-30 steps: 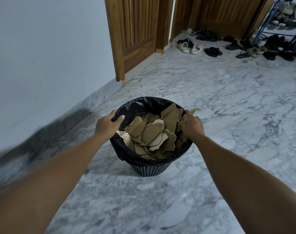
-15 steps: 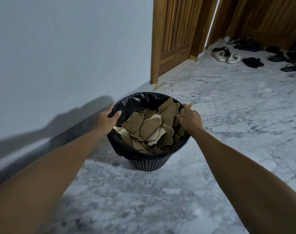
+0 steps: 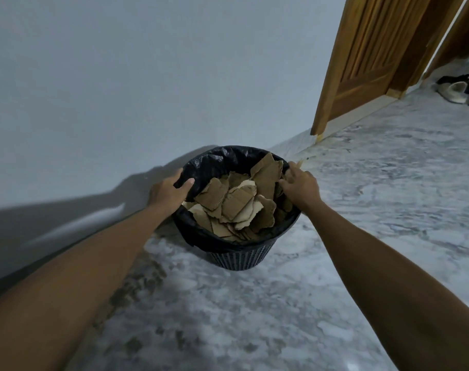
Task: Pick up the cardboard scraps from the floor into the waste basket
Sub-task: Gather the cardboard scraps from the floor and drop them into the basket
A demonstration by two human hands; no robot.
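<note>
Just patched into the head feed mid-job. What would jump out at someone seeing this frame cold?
Dead centre, a black-lined waste basket stands on the marble floor close to the grey wall, heaped with torn cardboard scraps. Both arms reach in from below: the left hand grips the rim on the wall side, the right hand grips the opposite rim. At upper right, a wooden door, with shoes beyond.
</note>
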